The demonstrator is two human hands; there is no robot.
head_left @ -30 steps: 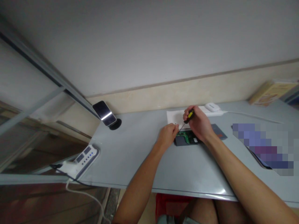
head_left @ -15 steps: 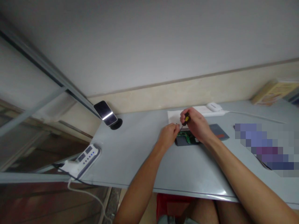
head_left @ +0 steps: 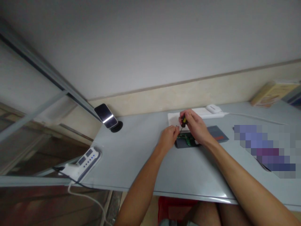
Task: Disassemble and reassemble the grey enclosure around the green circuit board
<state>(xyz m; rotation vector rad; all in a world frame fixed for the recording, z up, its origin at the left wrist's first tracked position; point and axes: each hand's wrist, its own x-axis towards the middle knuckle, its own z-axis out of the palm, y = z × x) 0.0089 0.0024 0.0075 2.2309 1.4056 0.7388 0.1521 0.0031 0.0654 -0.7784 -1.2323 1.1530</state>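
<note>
My right hand (head_left: 195, 127) is closed around the black-and-yellow handle of a screwdriver (head_left: 184, 120), its thin shaft slanting down to the left. The tip reaches the left end of a green circuit board (head_left: 188, 140), beside my left fingers. That board sits in a dark casing (head_left: 182, 144) lying flat on the table. My left hand (head_left: 169, 137) has its fingers bent together at the casing's upper left corner; what they pinch is hidden. Partly behind my right wrist lies a dark grey flat piece (head_left: 217, 133) with a reddish mark.
White paper (head_left: 172, 118) lies behind the casing. A white power strip (head_left: 221, 115) carries a white plug at the back. On the left are a phone (head_left: 106, 116) on a stand and another power strip (head_left: 87, 161). A yellowish box (head_left: 274, 93) and a blurred-out item (head_left: 263, 147) stay right.
My right hand and the screwdriver have tilted slightly, the handle now more upright. My left hand stays at the casing's corner. The whole view has shifted a little.
</note>
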